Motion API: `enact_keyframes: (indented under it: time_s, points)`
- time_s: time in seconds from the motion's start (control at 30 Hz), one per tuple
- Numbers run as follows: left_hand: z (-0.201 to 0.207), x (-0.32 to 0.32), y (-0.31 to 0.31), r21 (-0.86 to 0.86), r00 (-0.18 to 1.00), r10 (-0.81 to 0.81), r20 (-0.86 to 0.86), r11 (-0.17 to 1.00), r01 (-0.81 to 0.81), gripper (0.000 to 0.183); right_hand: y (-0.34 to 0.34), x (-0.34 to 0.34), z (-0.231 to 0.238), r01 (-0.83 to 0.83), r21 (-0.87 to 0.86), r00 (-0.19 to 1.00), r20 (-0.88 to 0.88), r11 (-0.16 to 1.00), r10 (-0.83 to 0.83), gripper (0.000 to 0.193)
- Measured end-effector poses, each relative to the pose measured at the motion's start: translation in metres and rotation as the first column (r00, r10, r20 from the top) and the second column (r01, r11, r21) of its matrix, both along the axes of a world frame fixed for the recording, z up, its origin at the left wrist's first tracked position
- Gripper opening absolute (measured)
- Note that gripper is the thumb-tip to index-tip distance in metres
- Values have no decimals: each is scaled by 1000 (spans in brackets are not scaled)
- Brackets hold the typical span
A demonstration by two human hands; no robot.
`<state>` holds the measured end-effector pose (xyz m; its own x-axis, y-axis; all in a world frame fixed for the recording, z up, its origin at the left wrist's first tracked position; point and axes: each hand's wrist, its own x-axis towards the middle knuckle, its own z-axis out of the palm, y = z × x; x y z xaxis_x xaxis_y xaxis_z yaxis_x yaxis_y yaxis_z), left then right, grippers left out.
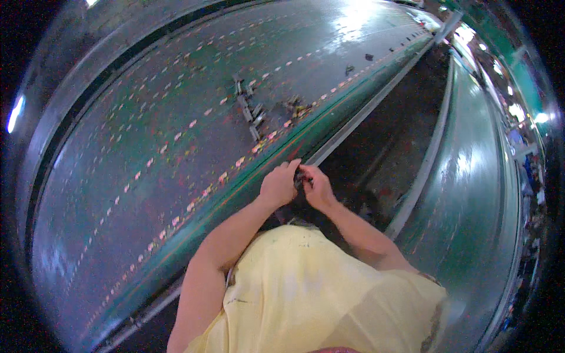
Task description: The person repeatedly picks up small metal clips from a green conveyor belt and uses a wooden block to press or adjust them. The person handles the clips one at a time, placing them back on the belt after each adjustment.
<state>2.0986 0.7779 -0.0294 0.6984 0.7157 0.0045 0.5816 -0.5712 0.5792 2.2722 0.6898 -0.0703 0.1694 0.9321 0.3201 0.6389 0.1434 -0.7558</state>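
At the near metal edge of the long dark-green bench (176, 117): left hand (279, 183) and right hand (318, 187), fingers curled and pinching together one small dark part (302, 177), too small to identify. Farther up the bench: cluster of small grey metal pieces (250, 112). Rows of pale tabs (176, 136) cross the surface.

metal pieces (250, 109) on table (147, 147)
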Motion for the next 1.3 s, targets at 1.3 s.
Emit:
enact_keyframes:
  time_s: [1.3]
  points:
    - [23, 8, -6, -31, 996, 26, -88, 999, -29, 47, 106, 120, 54, -124, -114, 982, 127, 986, 138, 10]
